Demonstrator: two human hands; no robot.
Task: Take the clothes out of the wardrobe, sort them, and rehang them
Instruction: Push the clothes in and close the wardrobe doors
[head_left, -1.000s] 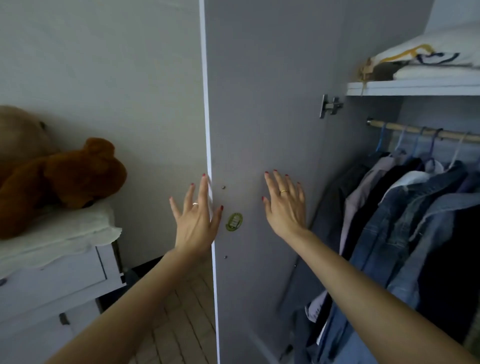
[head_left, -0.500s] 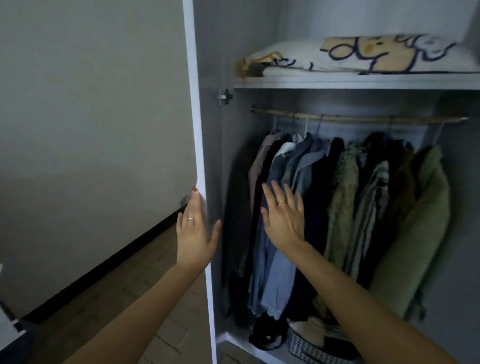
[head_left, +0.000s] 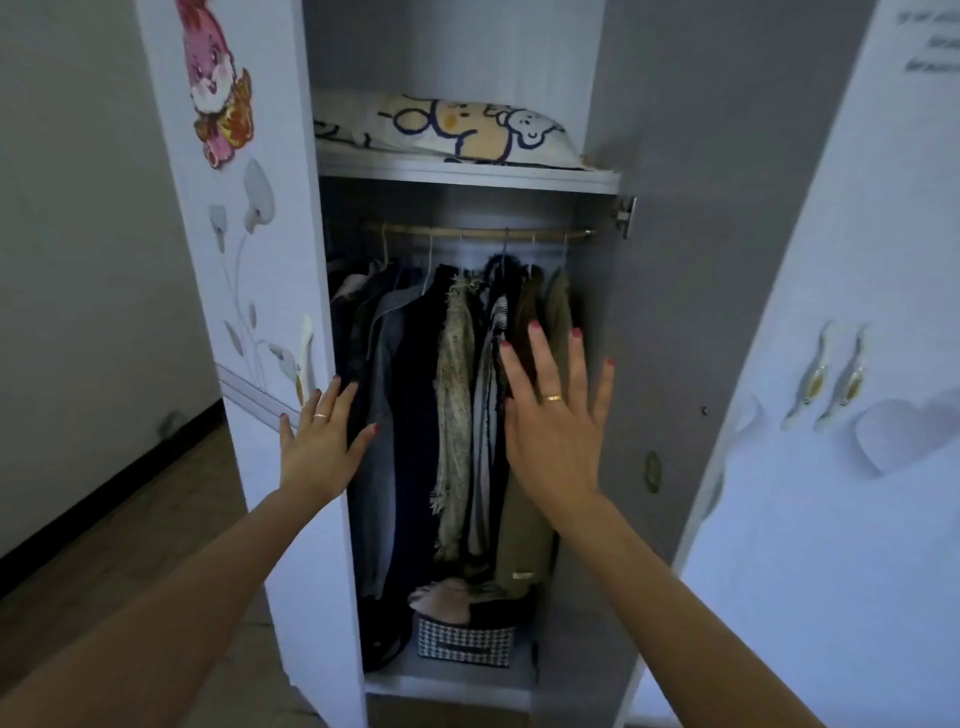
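Note:
The wardrobe stands open in front of me. Several garments (head_left: 452, 395) hang on hangers from a wooden rail (head_left: 478, 232): dark coats, a grey jacket, a beige fringed piece and an olive coat (head_left: 524, 540). My left hand (head_left: 324, 441) lies flat with straight fingers on the edge of the left door (head_left: 249, 322). My right hand (head_left: 558, 415) is spread, fingers straight, in front of the olive coat and beside the inner face of the right door (head_left: 691, 312). Neither hand holds anything.
A patterned pillow (head_left: 447, 130) lies on the shelf (head_left: 467, 174) above the rail. A houndstooth basket (head_left: 465, 644) with folded items sits on the wardrobe floor. Another closed door with handles (head_left: 831, 379) is at the right. Wooden floor (head_left: 130, 530) lies at the left.
The view swung right, so the wardrobe now faces me. The left door now shows its decorated outer face. My right hand has moved right, toward the right door.

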